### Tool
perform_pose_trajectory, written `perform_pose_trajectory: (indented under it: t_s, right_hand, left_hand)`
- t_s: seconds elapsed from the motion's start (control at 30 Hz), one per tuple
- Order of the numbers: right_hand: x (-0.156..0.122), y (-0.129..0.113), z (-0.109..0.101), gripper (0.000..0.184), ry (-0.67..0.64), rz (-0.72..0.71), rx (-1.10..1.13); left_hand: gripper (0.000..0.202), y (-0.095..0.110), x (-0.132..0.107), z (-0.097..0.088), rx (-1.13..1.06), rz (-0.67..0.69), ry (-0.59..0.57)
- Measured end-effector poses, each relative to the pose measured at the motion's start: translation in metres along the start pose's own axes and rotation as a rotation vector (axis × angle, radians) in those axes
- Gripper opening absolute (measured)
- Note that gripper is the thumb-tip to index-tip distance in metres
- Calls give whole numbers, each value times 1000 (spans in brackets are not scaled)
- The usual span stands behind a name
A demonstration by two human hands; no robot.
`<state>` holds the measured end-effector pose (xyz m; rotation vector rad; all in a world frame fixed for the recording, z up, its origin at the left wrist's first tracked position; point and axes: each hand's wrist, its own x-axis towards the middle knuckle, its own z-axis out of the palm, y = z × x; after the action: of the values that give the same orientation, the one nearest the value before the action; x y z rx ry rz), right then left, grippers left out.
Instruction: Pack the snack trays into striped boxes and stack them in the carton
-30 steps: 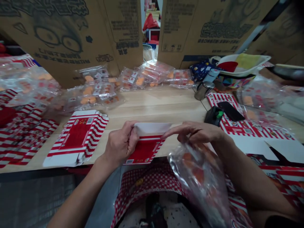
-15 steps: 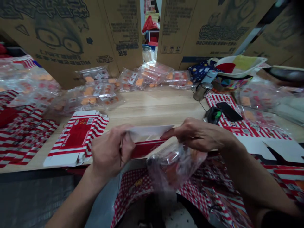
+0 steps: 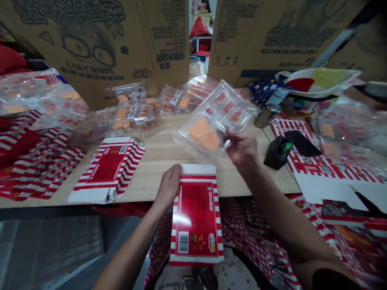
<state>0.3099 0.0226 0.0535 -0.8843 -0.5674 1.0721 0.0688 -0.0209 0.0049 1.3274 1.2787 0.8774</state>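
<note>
My left hand is closed on the upper left edge of a red-and-white striped cardboard box, which hangs past the table's front edge with its barcode side towards me. In my right hand is a clear plastic bag, pinched at its lower right corner and raised above the table. Orange pieces and smaller reddish pieces show through the film, along with a small white label. To the left lies a stack of flattened striped boxes.
Several similar bags lie along the back beneath large cardboard cartons. On the right are a black tape dispenser, a metal cup, a dark flat object and a white basin. More striped boxes spread at far left.
The bag has risen from below the table edge to above the table in my right hand. My left hand has turned the box upright, its printed face now showing.
</note>
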Motion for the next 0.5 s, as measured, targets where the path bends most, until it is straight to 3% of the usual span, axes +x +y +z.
perform_pose_trajectory:
  t_s: [0.1, 0.23, 0.37, 0.5]
  right_hand:
    - [-7, 23, 14, 36, -65, 11, 42]
    - [-19, 36, 3, 39, -156, 65, -40]
    - [-25, 27, -14, 41, -211, 147, -126]
    - [-17, 3, -21, 50, -293, 186, -246]
  left_hand:
    - [38, 10, -4, -5, -92, -24, -16]
    - [34, 19, -10, -13, -136, 12, -11]
    - [22, 16, -15, -9, -130, 34, 71]
    - [36, 14, -21, -2, -164, 66, 122]
